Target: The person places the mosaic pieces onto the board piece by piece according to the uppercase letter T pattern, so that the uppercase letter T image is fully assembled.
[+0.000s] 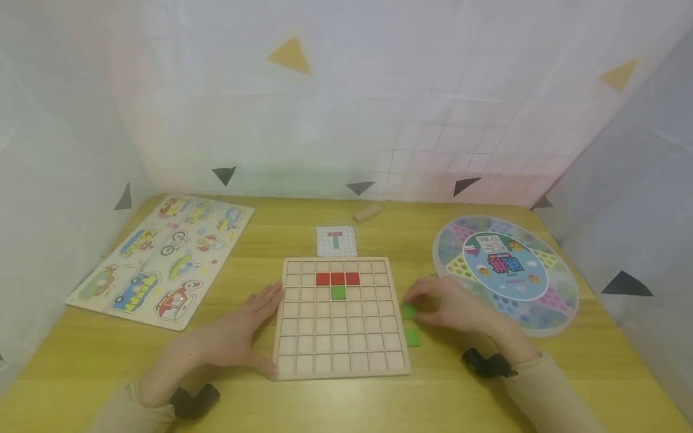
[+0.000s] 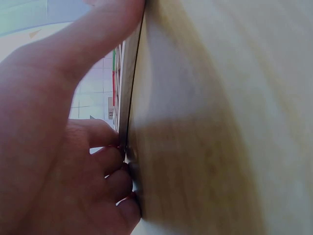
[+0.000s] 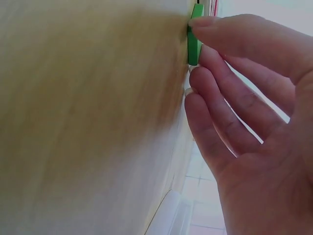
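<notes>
A square wooden grid board (image 1: 323, 344) lies on the table. Three red tiles (image 1: 337, 279) sit in a row on it, with one green tile (image 1: 338, 292) below the middle one. My left hand (image 1: 230, 337) rests along the board's left side, fingers extended and spread, thumb at the lower corner. Just beyond the right edge, my right hand (image 1: 460, 305) pinches a green square tile (image 1: 408, 311) between thumb and fingers. The right wrist view shows the thumb across that green tile (image 3: 194, 44), low at the tabletop. Another loose green tile (image 1: 412, 337) lies nearer me.
A small pattern card (image 1: 328, 246) with a red and green T shape is behind the board, and a wooden block (image 1: 367, 212) lies farther back. A vehicle puzzle board (image 1: 157, 261) is at left. A round game box (image 1: 506, 270) stands at right, close to my right hand.
</notes>
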The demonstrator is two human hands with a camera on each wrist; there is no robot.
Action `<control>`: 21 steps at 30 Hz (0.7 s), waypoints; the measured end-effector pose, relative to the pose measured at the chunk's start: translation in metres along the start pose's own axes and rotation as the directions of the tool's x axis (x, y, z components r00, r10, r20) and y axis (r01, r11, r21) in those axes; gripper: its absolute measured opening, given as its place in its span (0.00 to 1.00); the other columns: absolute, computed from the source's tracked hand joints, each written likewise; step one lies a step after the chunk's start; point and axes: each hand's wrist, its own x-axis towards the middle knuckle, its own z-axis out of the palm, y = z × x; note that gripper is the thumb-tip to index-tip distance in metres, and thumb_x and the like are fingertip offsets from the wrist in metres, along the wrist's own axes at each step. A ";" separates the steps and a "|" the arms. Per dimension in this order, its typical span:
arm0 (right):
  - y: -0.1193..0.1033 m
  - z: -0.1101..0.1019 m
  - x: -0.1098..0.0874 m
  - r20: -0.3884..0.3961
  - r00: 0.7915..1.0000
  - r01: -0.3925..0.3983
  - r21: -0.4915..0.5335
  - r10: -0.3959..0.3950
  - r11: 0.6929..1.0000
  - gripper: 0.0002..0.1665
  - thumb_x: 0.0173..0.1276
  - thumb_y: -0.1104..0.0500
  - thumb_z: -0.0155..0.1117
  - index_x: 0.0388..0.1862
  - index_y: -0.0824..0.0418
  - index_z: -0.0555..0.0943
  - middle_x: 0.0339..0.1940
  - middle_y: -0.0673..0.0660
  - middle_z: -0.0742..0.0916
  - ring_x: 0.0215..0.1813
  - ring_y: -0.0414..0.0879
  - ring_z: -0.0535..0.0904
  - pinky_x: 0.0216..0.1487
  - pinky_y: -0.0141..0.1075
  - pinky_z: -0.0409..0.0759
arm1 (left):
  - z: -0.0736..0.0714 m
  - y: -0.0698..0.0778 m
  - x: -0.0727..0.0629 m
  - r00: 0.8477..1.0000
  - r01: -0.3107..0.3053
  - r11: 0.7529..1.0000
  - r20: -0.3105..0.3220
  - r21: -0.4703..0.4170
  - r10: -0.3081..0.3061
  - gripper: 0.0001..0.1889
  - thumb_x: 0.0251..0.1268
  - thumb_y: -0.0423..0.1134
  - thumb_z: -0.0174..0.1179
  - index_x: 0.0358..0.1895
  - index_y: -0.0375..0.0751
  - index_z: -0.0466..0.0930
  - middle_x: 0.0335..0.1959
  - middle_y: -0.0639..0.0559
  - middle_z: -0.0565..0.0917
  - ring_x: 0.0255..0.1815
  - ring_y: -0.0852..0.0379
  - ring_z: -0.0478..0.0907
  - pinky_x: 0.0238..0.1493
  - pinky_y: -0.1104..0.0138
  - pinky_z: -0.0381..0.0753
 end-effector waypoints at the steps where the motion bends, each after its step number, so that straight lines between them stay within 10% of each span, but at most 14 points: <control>1: 0.000 0.000 0.000 -0.003 1.000 -0.005 -0.005 0.005 1.000 0.19 0.57 0.61 0.76 0.48 0.48 0.86 0.46 0.41 0.88 0.49 0.39 0.83 0.55 0.40 0.83 | 0.000 0.000 0.000 1.000 0.002 1.000 0.000 -0.001 -0.002 0.72 0.37 0.74 0.70 0.82 0.41 0.40 0.83 0.47 0.36 0.80 0.29 0.39 0.75 0.36 0.50; 21: -0.001 -0.002 0.000 -0.034 0.985 -0.168 -0.018 0.168 0.986 0.20 0.59 0.56 0.77 0.52 0.53 0.85 0.46 0.44 0.89 0.49 0.41 0.85 0.55 0.42 0.84 | 0.001 0.000 0.001 1.000 -0.006 1.000 -0.004 -0.004 0.006 0.73 0.36 0.74 0.70 0.82 0.41 0.40 0.83 0.46 0.37 0.81 0.32 0.39 0.76 0.37 0.50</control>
